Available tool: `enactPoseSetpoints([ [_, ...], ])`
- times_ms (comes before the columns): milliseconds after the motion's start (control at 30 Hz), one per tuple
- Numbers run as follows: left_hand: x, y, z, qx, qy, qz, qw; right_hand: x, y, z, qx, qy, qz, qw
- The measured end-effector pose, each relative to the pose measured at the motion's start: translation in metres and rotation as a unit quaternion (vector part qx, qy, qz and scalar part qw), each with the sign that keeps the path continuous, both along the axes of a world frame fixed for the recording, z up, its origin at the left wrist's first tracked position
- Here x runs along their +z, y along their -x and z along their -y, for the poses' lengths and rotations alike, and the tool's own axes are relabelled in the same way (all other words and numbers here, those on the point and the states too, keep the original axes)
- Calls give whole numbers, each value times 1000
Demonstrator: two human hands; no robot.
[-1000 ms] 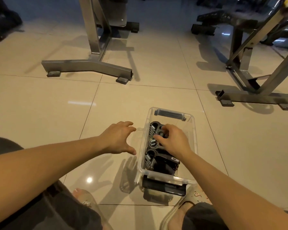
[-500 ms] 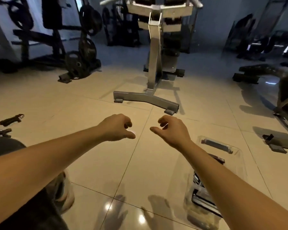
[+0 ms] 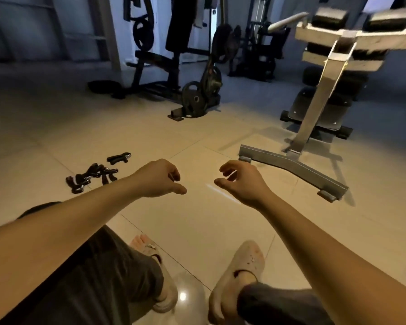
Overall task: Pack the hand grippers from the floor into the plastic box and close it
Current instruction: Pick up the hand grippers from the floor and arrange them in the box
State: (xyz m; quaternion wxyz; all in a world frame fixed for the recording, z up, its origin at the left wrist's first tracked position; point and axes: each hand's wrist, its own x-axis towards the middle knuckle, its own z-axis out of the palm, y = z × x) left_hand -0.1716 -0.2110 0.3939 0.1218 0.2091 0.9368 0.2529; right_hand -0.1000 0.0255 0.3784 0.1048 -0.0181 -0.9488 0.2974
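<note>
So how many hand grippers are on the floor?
At least 4: one hand gripper lies alone, farther off; three or more overlap in a pile left of the left forearm. Some may be hidden.

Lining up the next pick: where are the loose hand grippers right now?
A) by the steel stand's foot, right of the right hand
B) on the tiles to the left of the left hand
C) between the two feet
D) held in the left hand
B: the hand grippers lie in a loose pile to the left of the left hand, which holds nothing, as does the right hand.
</note>
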Motion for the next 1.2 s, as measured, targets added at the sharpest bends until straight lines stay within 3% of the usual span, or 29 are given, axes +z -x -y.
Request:
enactPoseSetpoints([
  [200, 19, 68, 83, 73, 30, -31, 996, -8, 92, 79, 46, 35, 2, 998],
  [567, 22, 223, 223, 211, 81, -39, 973, -34, 303, 221, 146, 14, 38, 988],
  [933, -109, 392, 338, 275, 87, 47, 956, -123, 486, 318, 182, -36, 132, 974],
  [1200, -210, 476, 385, 252, 113, 101, 956, -215, 573, 372, 158, -49, 210, 964],
])
